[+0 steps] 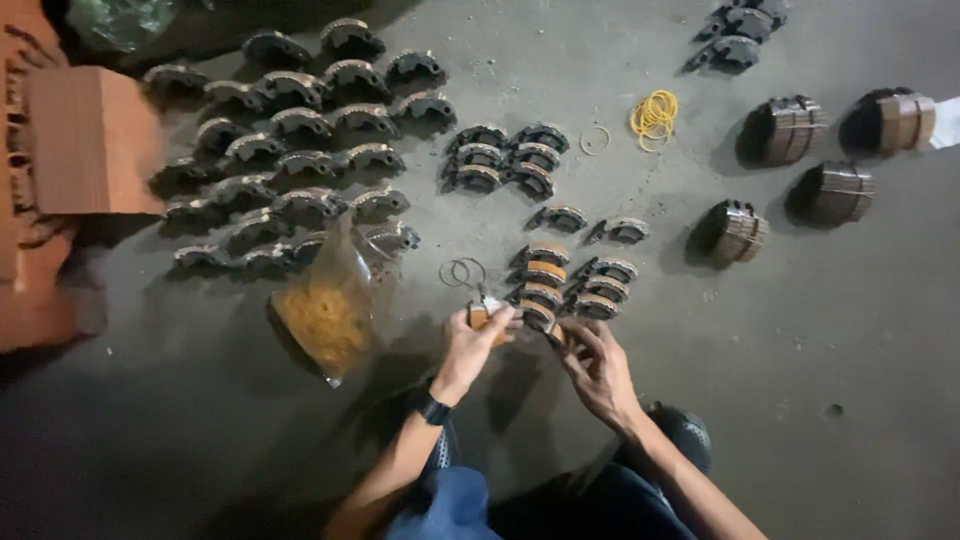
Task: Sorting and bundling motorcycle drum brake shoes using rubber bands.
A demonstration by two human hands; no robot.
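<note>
My left hand (472, 345) grips a small curved brake-shoe piece with an orange-brown lining (484, 313) just above the floor. My right hand (597, 368) pinches another such piece (556, 332) at the near end of a double row of brake shoes (570, 283). Two thin rubber bands (462, 272) lie on the floor just beyond my left hand. A black watch sits on my left wrist (433, 409).
Many grey brake shoes (290, 160) stand in rows at the left, next to a clear bag of yellow rubber bands (325, 315) and a cardboard box (85, 140). Loose yellow bands (654, 115) and banded bundles of shoes (790, 130) lie at the right.
</note>
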